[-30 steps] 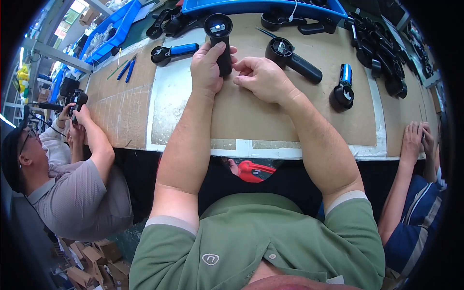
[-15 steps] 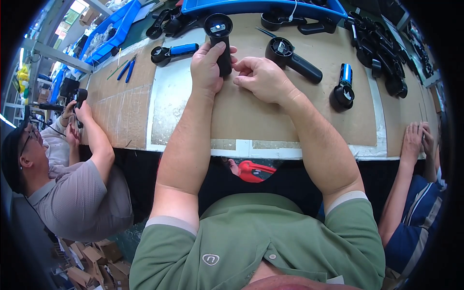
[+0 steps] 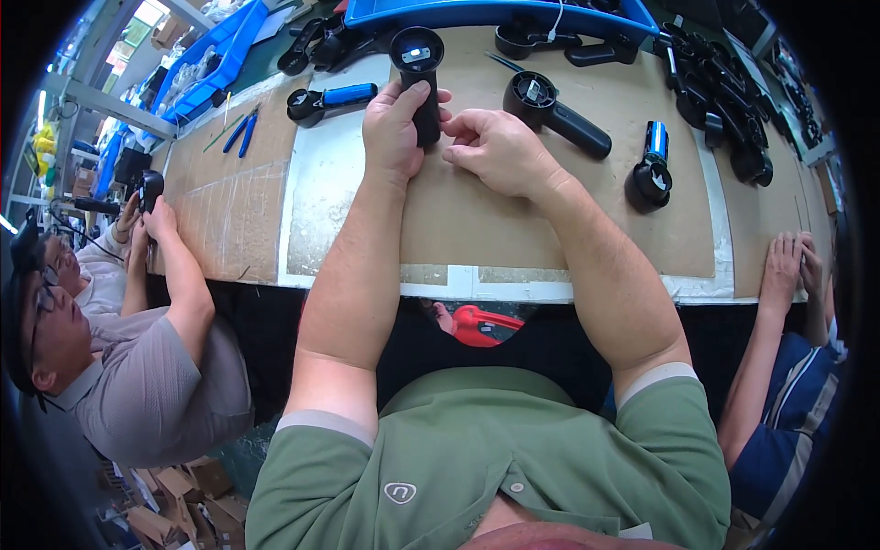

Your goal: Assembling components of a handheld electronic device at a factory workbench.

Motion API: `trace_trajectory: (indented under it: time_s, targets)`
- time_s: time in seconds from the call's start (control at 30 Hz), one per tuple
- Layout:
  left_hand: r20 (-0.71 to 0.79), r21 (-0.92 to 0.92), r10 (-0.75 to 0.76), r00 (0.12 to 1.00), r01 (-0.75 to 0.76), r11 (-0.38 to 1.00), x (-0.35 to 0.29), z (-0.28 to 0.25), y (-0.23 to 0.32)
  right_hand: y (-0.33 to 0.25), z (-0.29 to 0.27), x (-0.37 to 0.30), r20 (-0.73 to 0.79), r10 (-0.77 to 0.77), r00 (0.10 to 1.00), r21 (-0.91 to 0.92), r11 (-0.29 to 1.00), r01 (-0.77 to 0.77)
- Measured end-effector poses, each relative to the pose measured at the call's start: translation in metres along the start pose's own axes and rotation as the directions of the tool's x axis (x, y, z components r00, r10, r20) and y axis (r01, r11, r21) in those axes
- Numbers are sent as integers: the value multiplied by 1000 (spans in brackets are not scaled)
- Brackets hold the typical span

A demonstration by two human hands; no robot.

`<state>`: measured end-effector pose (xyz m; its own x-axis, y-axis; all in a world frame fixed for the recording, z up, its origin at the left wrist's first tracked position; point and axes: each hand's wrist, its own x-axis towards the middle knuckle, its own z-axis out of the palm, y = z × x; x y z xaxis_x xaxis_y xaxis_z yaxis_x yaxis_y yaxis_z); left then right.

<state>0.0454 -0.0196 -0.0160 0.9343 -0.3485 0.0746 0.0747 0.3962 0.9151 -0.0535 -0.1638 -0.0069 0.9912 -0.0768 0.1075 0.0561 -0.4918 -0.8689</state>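
The left hand [image 3: 396, 128] grips a black handheld fan [image 3: 428, 110] above the table [image 3: 550, 234], toward its far edge, seemingly so the hollow head faces the wearer; the right hand [image 3: 500, 151] curls alongside, its contents unclear; rightward lies another fan [image 3: 579, 130]

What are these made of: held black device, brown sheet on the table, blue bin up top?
Black device in the left hand: likely plastic, satin; smooth, faint sheen. Brown sheet: probably cardboard, matte; flat tan face. Blue bin: looks like plastic, slightly glossy; solid even colour.
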Motion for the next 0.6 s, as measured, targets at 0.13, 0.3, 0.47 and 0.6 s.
trace_trajectory:
  time_s: [0.13,0.3,0.47,0.6]
  targets:
    - [23,11,8,1000,-8,1000,2,-4,-2,-2,-1,0,5,3,1000,8,1000,-3]
    - [9,19,0,1000,0,1000,1,-2,-2,-4,-1,-1,1,15,1000,8,1000,-15]
    - [23,-25,-12,1000,12,1000,-1,0,2,-5,-2,-2,2,16,1000,4,1000,-16]
    - [37,-31,-2,999,3,1000,0,0,-1,-6,-3,-3,6,25,1000,-23,999,-25]
